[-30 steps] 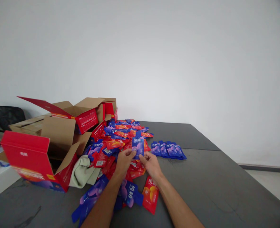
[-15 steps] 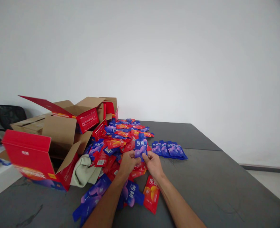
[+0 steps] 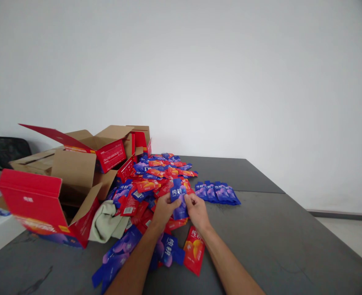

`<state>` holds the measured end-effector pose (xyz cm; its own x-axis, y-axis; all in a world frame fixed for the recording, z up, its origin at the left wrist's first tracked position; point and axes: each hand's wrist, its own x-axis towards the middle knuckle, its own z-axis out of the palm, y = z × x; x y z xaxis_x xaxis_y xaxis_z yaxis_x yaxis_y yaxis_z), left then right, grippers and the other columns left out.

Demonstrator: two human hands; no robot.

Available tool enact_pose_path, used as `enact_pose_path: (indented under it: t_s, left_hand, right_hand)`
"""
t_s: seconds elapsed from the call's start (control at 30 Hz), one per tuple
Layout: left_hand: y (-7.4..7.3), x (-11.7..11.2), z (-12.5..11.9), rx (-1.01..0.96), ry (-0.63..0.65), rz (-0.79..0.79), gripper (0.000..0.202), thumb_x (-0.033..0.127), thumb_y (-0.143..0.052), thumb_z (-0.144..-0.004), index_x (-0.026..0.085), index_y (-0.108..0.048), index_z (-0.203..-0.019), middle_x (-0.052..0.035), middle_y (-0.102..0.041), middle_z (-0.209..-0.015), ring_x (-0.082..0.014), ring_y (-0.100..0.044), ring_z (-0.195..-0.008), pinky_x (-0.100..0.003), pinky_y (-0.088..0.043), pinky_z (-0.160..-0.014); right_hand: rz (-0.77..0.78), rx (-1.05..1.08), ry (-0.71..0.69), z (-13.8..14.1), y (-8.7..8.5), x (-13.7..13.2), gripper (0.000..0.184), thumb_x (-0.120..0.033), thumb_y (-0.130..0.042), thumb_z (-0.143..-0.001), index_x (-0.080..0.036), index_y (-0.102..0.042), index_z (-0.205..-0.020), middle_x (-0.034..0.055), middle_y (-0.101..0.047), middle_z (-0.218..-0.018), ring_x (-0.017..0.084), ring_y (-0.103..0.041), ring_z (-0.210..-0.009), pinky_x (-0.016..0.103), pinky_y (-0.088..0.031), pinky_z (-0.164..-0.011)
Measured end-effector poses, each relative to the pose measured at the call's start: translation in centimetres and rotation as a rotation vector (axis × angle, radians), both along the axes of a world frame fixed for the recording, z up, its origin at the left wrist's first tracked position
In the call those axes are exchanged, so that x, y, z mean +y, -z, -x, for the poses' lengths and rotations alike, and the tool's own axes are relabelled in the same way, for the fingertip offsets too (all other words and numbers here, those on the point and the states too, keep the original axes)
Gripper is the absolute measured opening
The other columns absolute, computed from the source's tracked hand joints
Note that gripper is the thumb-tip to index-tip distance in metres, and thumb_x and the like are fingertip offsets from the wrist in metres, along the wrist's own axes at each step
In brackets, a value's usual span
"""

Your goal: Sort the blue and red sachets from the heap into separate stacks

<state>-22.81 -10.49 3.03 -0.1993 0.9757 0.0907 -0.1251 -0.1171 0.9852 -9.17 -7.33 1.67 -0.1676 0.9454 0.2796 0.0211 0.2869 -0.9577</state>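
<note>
Between my two hands, a blue pouch (image 3: 178,196) with white lettering is held upright above the edge of the pile. My left hand (image 3: 165,211) grips its left side, thumb across the front. Closed on its right side is my right hand (image 3: 197,211). Behind and to the left spreads a heap of red pouches (image 3: 146,186) and blue ones. Right of my hands, several blue pouches (image 3: 219,192) lie in an overlapping row. A single red pouch (image 3: 194,250) lies by my right forearm, and another blue pouch (image 3: 167,249) rests between my forearms.
Open red cartons (image 3: 30,200) stand on the left, with another red carton (image 3: 111,155) behind. A pale green cloth (image 3: 105,223) lies beside the front carton. The dark table (image 3: 269,237) extends right, towards a white wall. A black mesh chair (image 3: 10,149) is at far left.
The blue pouch has come slightly down and tilted to the left in my hands, and my left thumb now lies across its front. The view has shifted a little.
</note>
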Motion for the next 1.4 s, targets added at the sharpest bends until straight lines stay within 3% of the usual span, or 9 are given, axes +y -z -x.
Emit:
enact_pose_path:
  t_s: [0.17,0.27,0.37,0.47,0.6,0.8,1.03,1.27,1.4]
  left_hand:
    - [0.7,0.4,0.5,0.142,-0.189,-0.051,0.038,0.053,-0.065,-0.077,0.016,-0.061,-0.07,0.003,-0.057,-0.062,-0.0108,-0.049,-0.058,-0.021,-0.037,-0.054]
    - [1.0,0.3,0.5,0.159,-0.13,-0.028,0.038,0.052,-0.066,-0.075,0.017,-0.058,-0.065,0.0041,-0.053,-0.059,-0.01,-0.045,-0.056,-0.021,-0.035,-0.054]
    - [0.9,0.2,0.1,0.16,-0.065,-0.016,0.038,0.051,-0.066,-0.075,0.017,-0.057,-0.062,0.0046,-0.051,-0.058,-0.01,-0.043,-0.055,-0.022,-0.033,-0.055]
    - [0.6,0.0,-0.2,0.206,-0.108,-0.037,0.04,0.054,-0.061,-0.078,0.018,-0.056,-0.063,0.0053,-0.048,-0.057,-0.0101,-0.04,-0.055,-0.022,-0.031,-0.054]
    - [0.4,0.0,0.1,0.319,-0.174,-0.096,0.039,0.051,-0.059,-0.08,0.018,-0.053,-0.061,0.0056,-0.044,-0.056,-0.0102,-0.039,-0.055,-0.022,-0.028,-0.053]
    - [0.8,0.1,-0.2,0.368,-0.046,-0.096,0.039,0.048,-0.059,-0.081,0.017,-0.054,-0.058,0.0045,-0.047,-0.055,-0.0103,-0.039,-0.054,-0.023,-0.027,-0.053]
    - [1.0,-0.1,-0.6,0.222,0.054,0.019,0.032,0.047,-0.065,-0.075,0.017,-0.06,-0.063,0.0042,-0.052,-0.054,-0.0104,-0.044,-0.049,-0.023,-0.031,-0.051]
    - [0.8,0.0,0.4,0.31,-0.171,-0.061,0.03,0.043,-0.059,-0.08,0.016,-0.063,-0.068,0.0027,-0.058,-0.059,-0.0112,-0.05,-0.055,-0.022,-0.036,-0.055]
    - [0.6,0.0,0.5,0.268,-0.21,-0.033,0.033,0.047,-0.062,-0.079,0.015,-0.065,-0.071,0.0015,-0.062,-0.061,-0.012,-0.054,-0.056,-0.022,-0.04,-0.055]
  right_hand:
    - [0.009,-0.004,-0.041,0.1,-0.1,-0.5,0.048,-0.061,-0.058,-0.083,-0.02,-0.046,-0.061,-0.0058,-0.04,-0.057,0.01,-0.034,-0.054,0.023,-0.027,-0.05]
    - [0.027,0.049,-0.075,0.2,-0.4,-0.7,0.044,-0.06,-0.055,-0.086,-0.02,-0.051,-0.067,-0.0062,-0.041,-0.057,0.01,-0.034,-0.053,0.022,-0.028,-0.05]
    - [0.003,0.043,-0.016,0.2,-0.3,-0.5,0.043,-0.06,-0.057,-0.085,-0.02,-0.053,-0.069,-0.006,-0.044,-0.057,0.01,-0.037,-0.053,0.022,-0.03,-0.051]
    - [-0.031,-0.006,0.019,0.1,0.1,-0.1,0.043,-0.058,-0.06,-0.083,-0.02,-0.05,-0.064,-0.0054,-0.045,-0.055,0.011,-0.04,-0.053,0.023,-0.031,-0.052]
    - [-0.022,0.004,-0.033,0.0,0.1,-0.2,0.043,-0.056,-0.06,-0.084,-0.021,-0.048,-0.063,-0.0064,-0.04,-0.056,0.01,-0.034,-0.052,0.023,-0.028,-0.05]
    - [-0.047,0.018,-0.024,0.1,-0.5,-0.6,0.04,-0.052,-0.057,-0.087,-0.019,-0.05,-0.065,-0.0062,-0.034,-0.06,0.01,-0.03,-0.057,0.023,-0.025,-0.052]
    - [-0.065,0.026,0.076,-0.5,-0.1,0.3,0.045,-0.056,-0.055,-0.088,-0.02,-0.045,-0.063,-0.0053,-0.035,-0.061,0.01,-0.031,-0.058,0.023,-0.027,-0.053]
    - [0.073,-0.025,-0.144,-1.3,-0.4,0.2,0.049,-0.064,-0.058,-0.083,-0.021,-0.043,-0.065,-0.0059,-0.039,-0.057,0.009,-0.03,-0.053,0.021,-0.023,-0.047]
    - [0.05,-0.042,-0.092,-0.7,-0.1,0.4,0.05,-0.064,-0.058,-0.082,-0.022,-0.04,-0.063,-0.0067,-0.036,-0.055,0.008,-0.029,-0.051,0.021,-0.023,-0.046]
